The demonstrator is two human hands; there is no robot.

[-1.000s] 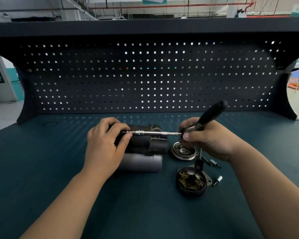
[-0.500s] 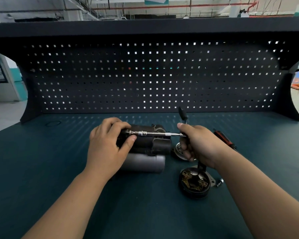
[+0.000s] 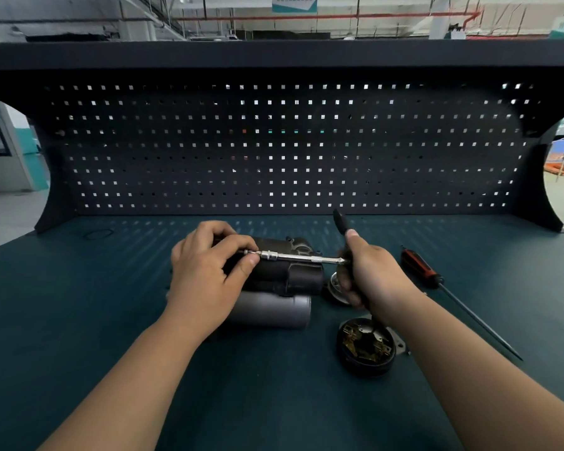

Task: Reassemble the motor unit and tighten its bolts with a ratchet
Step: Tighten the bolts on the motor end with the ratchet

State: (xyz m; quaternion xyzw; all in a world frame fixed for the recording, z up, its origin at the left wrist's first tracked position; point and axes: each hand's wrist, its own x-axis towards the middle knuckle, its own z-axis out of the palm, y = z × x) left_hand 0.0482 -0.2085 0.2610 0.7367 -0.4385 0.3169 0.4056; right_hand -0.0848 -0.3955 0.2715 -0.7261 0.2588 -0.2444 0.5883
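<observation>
The motor unit (image 3: 284,288) lies on its side mid-bench, dark housing behind, grey cylinder in front. My left hand (image 3: 205,275) rests over its left end and pinches the socket end of the ratchet's chrome extension bar (image 3: 293,257), which runs level across the housing. My right hand (image 3: 372,275) grips the ratchet's black handle (image 3: 341,222), which stands nearly upright. A black brush-holder end cap (image 3: 365,348) with brass parts lies in front of my right hand. A round metal cover (image 3: 334,286) is partly hidden behind that hand.
A red-and-black screwdriver (image 3: 450,294) lies on the dark green bench (image 3: 111,320) to the right, its long shaft pointing toward the near right. A black pegboard back wall (image 3: 280,144) closes off the far side under a shelf.
My right hand has swung the ratchet handle from leaning right to nearly upright, then slightly left. The screwdriver, hidden a second ago, now shows. My left hand stays on the socket end.
</observation>
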